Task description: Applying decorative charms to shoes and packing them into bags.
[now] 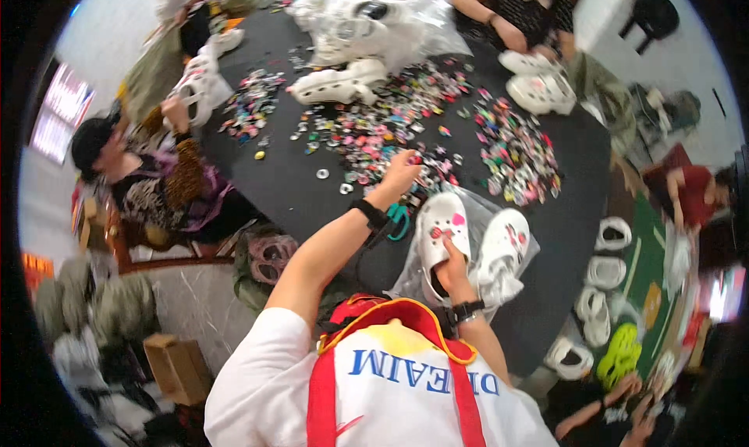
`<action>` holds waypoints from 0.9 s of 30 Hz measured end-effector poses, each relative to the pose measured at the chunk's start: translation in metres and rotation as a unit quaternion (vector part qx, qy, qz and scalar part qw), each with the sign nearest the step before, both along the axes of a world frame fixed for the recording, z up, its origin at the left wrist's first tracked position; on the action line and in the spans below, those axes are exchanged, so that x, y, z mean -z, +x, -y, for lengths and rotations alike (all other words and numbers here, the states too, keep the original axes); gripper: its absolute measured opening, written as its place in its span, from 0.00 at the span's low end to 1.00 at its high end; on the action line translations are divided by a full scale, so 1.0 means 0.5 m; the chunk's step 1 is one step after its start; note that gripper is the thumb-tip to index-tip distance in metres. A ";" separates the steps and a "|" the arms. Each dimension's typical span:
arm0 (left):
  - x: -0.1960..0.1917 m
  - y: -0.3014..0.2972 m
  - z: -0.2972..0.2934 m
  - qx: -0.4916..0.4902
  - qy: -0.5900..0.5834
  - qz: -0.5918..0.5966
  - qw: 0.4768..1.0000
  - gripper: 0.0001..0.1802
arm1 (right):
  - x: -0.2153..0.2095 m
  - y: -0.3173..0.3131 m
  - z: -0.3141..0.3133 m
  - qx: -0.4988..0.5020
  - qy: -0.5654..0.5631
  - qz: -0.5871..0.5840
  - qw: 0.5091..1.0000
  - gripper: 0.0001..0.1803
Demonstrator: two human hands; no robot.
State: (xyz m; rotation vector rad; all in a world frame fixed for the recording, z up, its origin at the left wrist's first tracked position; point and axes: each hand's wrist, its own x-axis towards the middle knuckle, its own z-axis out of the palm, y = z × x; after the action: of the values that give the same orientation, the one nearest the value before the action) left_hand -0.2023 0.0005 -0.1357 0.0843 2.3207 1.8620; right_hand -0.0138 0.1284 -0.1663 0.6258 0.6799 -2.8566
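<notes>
My left hand reaches over a heap of small colourful shoe charms on the black table. Its fingers are pinched around a small red-and-dark charm, whose shape is too small to make out. With my right hand I grip a white clog near me; part of the hand goes into its opening. Pink and red charms sit on this clog's upper. Beside it on the right lies a second white clog with red and dark charms, on clear plastic wrap. Teal-handled scissors rest left of the clogs.
White clogs and a plastic bag of clogs lie at the far side. Another charm pile spreads to the right. Co-workers sit left and far right, handling white clogs. More clogs stand on a green surface at right.
</notes>
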 end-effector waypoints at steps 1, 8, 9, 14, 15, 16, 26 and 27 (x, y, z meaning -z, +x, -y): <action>0.018 0.008 0.005 0.029 -0.019 0.056 0.998 0.24 | -0.006 -0.003 0.005 0.002 -0.014 -0.004 1.000 0.18; 0.010 0.126 -0.005 0.152 -0.002 0.161 0.975 0.17 | -0.025 0.018 -0.003 0.048 -0.001 -0.033 0.998 0.20; 0.012 0.132 -0.004 0.155 -0.002 0.147 0.977 0.17 | -0.034 0.023 -0.004 0.060 -0.016 -0.022 0.998 0.21; 0.030 0.155 0.005 0.177 -0.029 0.085 0.980 0.15 | -0.068 0.048 -0.011 0.046 -0.039 0.017 0.998 0.25; 0.022 0.164 0.001 0.173 -0.085 0.010 0.981 0.15 | -0.069 0.046 -0.011 0.045 -0.039 0.019 0.998 0.25; 0.014 0.172 -0.001 0.168 -0.142 -0.065 0.973 0.15 | -0.069 0.042 -0.010 0.047 -0.053 0.002 0.997 0.24; -0.005 0.229 -0.062 0.255 -0.031 0.059 0.965 0.10 | 0.062 0.046 -0.036 -0.049 0.657 -0.103 0.746 0.17; -0.005 0.225 -0.036 0.292 -0.159 -0.273 0.903 0.12 | -0.108 0.052 -0.033 0.071 0.520 -0.153 0.837 0.10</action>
State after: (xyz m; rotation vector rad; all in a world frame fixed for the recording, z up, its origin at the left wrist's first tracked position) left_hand -0.0896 0.0187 -0.1331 1.2472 2.4820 1.2429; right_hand 0.0119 0.1451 -0.1122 0.2828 2.3664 -2.4887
